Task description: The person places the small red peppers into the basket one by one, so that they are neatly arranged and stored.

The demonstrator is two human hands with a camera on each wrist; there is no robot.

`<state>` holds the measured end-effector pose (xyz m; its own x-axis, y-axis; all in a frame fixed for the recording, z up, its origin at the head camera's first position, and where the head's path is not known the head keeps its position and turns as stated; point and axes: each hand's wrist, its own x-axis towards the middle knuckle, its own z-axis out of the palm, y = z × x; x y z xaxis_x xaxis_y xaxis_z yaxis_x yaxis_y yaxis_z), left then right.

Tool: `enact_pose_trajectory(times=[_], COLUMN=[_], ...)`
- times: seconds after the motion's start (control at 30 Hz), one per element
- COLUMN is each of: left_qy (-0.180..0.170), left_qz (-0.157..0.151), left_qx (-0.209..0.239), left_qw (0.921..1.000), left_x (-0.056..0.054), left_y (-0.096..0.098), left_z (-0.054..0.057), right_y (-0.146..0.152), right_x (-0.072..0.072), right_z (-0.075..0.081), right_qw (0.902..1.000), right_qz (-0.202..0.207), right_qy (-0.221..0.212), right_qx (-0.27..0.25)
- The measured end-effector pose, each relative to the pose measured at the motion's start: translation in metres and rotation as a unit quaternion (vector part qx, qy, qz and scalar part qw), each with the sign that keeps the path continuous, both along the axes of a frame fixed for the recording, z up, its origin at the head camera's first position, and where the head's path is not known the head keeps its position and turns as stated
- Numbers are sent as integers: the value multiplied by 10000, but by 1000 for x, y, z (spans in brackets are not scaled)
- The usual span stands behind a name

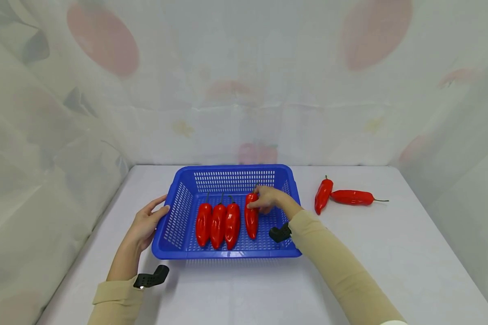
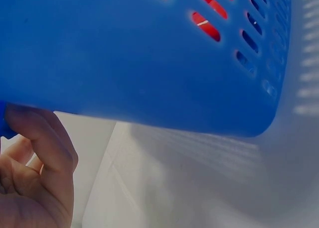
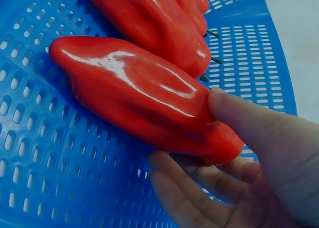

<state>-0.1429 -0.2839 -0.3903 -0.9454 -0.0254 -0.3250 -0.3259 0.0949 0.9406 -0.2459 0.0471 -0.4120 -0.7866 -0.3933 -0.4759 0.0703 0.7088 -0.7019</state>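
Observation:
A blue plastic basket [image 1: 227, 254] with slotted walls stands on the table in the head view. My left hand [image 1: 143, 224] grips its left rim, the thumb on top; in the left wrist view the fingers of the left hand [image 2: 47, 163] curl at the rim's edge. Inside the basket, my right hand [image 1: 270, 198] pinches a red chili pepper [image 1: 251, 223] near its stem end. The right wrist view shows the thumb of that hand [image 3: 271, 148] across the pepper [image 3: 129, 88] and fingers beneath. Three more red peppers [image 1: 218, 225] lie side by side to its left, stems pointing away.
Two red peppers, one upright in view [image 1: 323, 195] and one lying crosswise [image 1: 353, 197], lie on the white table [image 1: 390, 253] right of the basket. A pale patterned cloth [image 1: 244, 90] hangs behind and along both sides.

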Motion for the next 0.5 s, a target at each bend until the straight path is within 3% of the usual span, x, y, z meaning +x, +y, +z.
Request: enact_pose_trajectory(times=[0.3,0.5], left_qy=[-11,-29], left_qz=[-2,15], left_qx=[-6,-43], left_qw=[10000,10000], left_x=[-1,-1], left_y=[-1,-1], left_z=[0,0], right_y=[1,-2], right_x=[-4,2], right_z=[-4,0], right_qw=[9998,9997], right_qz=[44,-33], right_qy=[-197,-226], right_qx=[-28,-17])
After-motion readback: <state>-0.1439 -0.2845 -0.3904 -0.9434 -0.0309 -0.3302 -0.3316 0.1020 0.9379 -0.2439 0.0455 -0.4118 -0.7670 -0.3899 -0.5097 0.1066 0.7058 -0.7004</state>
